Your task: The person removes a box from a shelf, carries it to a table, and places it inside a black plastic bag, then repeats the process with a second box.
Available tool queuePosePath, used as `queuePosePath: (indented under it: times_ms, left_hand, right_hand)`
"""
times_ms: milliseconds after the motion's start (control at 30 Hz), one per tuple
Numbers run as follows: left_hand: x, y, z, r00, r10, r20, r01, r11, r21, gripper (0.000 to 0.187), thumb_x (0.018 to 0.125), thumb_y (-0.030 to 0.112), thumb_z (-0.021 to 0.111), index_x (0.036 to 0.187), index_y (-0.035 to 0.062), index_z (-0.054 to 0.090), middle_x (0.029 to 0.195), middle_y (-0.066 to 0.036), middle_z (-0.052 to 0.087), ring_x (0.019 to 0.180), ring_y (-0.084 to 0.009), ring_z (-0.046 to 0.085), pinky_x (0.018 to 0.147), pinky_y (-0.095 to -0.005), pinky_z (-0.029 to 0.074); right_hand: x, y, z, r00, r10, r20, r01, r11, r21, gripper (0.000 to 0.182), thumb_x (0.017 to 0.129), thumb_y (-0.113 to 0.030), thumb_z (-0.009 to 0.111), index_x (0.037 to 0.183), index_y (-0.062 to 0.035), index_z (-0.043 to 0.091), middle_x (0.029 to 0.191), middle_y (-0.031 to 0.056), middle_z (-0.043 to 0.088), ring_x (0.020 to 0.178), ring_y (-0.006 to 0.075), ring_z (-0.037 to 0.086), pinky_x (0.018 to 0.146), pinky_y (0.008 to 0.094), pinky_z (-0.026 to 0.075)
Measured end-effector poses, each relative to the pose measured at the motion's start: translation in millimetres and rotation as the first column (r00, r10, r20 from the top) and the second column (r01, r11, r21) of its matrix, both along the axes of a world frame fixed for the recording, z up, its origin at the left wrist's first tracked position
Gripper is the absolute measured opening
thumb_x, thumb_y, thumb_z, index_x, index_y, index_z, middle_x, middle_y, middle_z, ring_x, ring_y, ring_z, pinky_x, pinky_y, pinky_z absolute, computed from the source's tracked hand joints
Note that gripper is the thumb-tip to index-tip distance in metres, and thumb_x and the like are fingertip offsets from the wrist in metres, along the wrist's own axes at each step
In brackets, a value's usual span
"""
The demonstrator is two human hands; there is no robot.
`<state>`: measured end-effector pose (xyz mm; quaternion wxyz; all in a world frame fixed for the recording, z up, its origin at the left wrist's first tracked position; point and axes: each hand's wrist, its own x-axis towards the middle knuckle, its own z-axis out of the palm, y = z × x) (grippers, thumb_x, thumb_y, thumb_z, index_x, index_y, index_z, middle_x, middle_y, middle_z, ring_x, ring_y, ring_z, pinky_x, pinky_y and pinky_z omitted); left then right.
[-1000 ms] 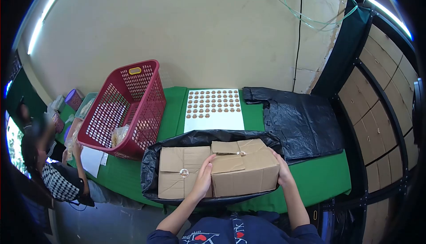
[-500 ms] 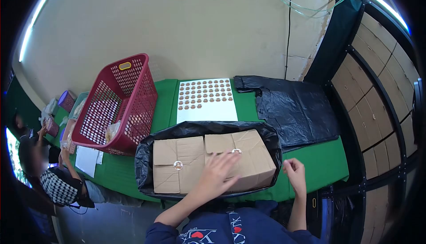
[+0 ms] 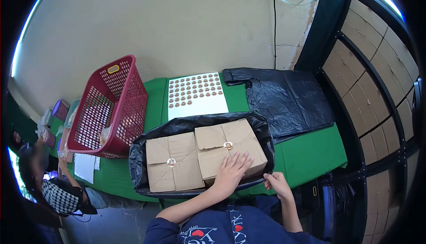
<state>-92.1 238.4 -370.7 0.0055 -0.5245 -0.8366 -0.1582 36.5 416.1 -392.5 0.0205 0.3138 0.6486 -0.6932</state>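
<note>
Two cardboard boxes stand side by side inside a black plastic bag (image 3: 137, 173), each with a round sticker on top. My left hand (image 3: 231, 171) lies with spread fingers on the front part of the right box (image 3: 237, 135). Beside it is the left box (image 3: 164, 177), which nothing touches from above. At the bag's right front corner, my right hand (image 3: 276, 183) pinches the bag's rim between thumb and fingers.
A sheet of round stickers (image 3: 195, 97) lies behind the bag. Folded black bags (image 3: 290, 102) are at the back right, a red basket (image 3: 128, 106) at the left. Boxes fill a rack (image 3: 368, 66) on the right. Co-workers (image 3: 60, 191) are at the far left.
My right hand has moved left and taken hold of the bag's rim. My left hand has slid slightly right and forward on the right box. The camera view has shifted a little.
</note>
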Motion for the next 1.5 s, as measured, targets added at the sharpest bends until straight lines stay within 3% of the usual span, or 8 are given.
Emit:
queuePosePath:
  times_ms: [300, 567, 700, 800, 933, 1033, 1167, 1500]
  left_hand:
    - [-11, -17, -13, 0.872, -0.125, 0.474, 0.129, 0.991, 0.023, 0.051, 0.096, 0.033, 0.040, 0.138, 0.0033, 0.034, 0.144, -0.017, 0.031, 0.134, -0.0356, 0.025, 0.106, -0.0523, 0.023]
    - [-42, -40, -9, 0.942, 0.120, 0.313, -0.112, 0.993, -0.043, 0.054, 0.090, 0.027, 0.053, 0.138, 0.0095, 0.036, 0.145, -0.017, 0.029, 0.135, -0.0346, 0.025, 0.108, -0.0452, 0.024]
    - [-42, -46, -7, 0.952, 0.081, 0.294, -0.105, 0.992, 0.065, 0.061, 0.083, 0.026, 0.062, 0.136, 0.0074, 0.037, 0.143, -0.018, 0.032, 0.132, -0.0359, 0.029, 0.107, -0.0457, 0.027]
    - [-50, -59, 2, 0.932, 0.127, 0.340, -0.158, 0.985, 0.065, 0.066, 0.081, 0.027, 0.065, 0.137, 0.0083, 0.035, 0.144, -0.019, 0.029, 0.133, -0.0354, 0.028, 0.107, -0.0442, 0.027]
    - [-62, -96, 15, 0.888, 0.403, 0.222, -0.375, 0.913, -0.158, 0.082, 0.075, 0.039, 0.069, 0.141, 0.0127, 0.030, 0.147, -0.020, 0.023, 0.135, -0.0387, 0.022, 0.109, -0.0478, 0.023]
    - [-62, -114, 18, 0.804, 0.558, 0.205, -0.458, 0.802, -0.384, 0.100, 0.064, 0.052, 0.073, 0.144, 0.0159, 0.024, 0.149, -0.020, 0.014, 0.136, -0.0432, 0.013, 0.108, -0.0558, 0.016]
    - [-58, -125, 0, 0.792, 0.572, 0.214, -0.439, 0.776, -0.453, 0.116, 0.053, 0.063, 0.074, 0.146, 0.0190, 0.019, 0.152, -0.017, 0.001, 0.137, -0.0470, 0.002, 0.104, -0.0656, 0.009]
    - [-66, -126, -9, 0.770, 0.567, 0.291, -0.437, 0.802, -0.407, 0.115, 0.054, 0.061, 0.075, 0.146, 0.0215, 0.018, 0.153, -0.015, -0.003, 0.137, -0.0460, -0.003, 0.104, -0.0659, 0.008]
  right_hand:
    - [-10, 4, 22, 0.995, 0.095, -0.035, -0.094, 0.995, 0.032, 0.030, 0.089, -0.019, 0.057, 0.066, 0.0000, 0.059, 0.055, 0.0034, 0.056, 0.048, 0.0077, 0.051, 0.046, 0.0203, 0.038]
    - [-17, 19, 45, 0.982, 0.070, -0.175, -0.037, 0.983, 0.182, 0.026, 0.089, -0.015, 0.056, 0.069, 0.0017, 0.060, 0.057, 0.0017, 0.056, 0.052, 0.0064, 0.052, 0.050, 0.0210, 0.040]
    - [-31, 1, 60, 0.935, 0.217, -0.281, -0.010, 0.807, 0.591, 0.011, 0.082, -0.008, 0.062, 0.076, 0.0016, 0.060, 0.062, 0.0058, 0.058, 0.055, 0.0107, 0.055, 0.052, 0.0247, 0.043]
    - [-48, -10, 79, 0.899, 0.356, -0.257, -0.062, 0.683, 0.728, 0.009, 0.080, -0.007, 0.063, 0.080, 0.0014, 0.061, 0.066, 0.0085, 0.058, 0.064, 0.0150, 0.059, 0.056, 0.0265, 0.044]
    - [-85, -24, 81, 0.771, 0.619, -0.151, -0.172, 0.430, 0.886, 0.045, 0.078, -0.022, 0.068, 0.116, -0.0062, 0.053, 0.108, 0.0190, 0.056, 0.108, 0.0333, 0.052, 0.089, 0.0400, 0.042]
    - [-111, -42, 50, 0.699, 0.706, 0.112, -0.357, 0.209, 0.911, 0.074, 0.077, -0.038, 0.069, 0.138, -0.0186, 0.033, 0.138, 0.0262, 0.030, 0.128, 0.0462, 0.028, 0.102, 0.0557, 0.028]
    - [-126, -57, 15, 0.587, 0.712, 0.386, -0.553, 0.004, 0.833, 0.091, 0.071, -0.055, 0.067, 0.145, -0.0313, 0.019, 0.147, 0.0300, 0.002, 0.131, 0.0584, 0.003, 0.097, 0.0727, 0.014]
    - [-105, -68, 16, 0.576, 0.658, 0.485, -0.576, -0.095, 0.812, 0.095, 0.067, -0.061, 0.066, 0.144, -0.0339, 0.018, 0.148, 0.0293, 0.004, 0.132, 0.0564, 0.004, 0.097, 0.0725, 0.013]
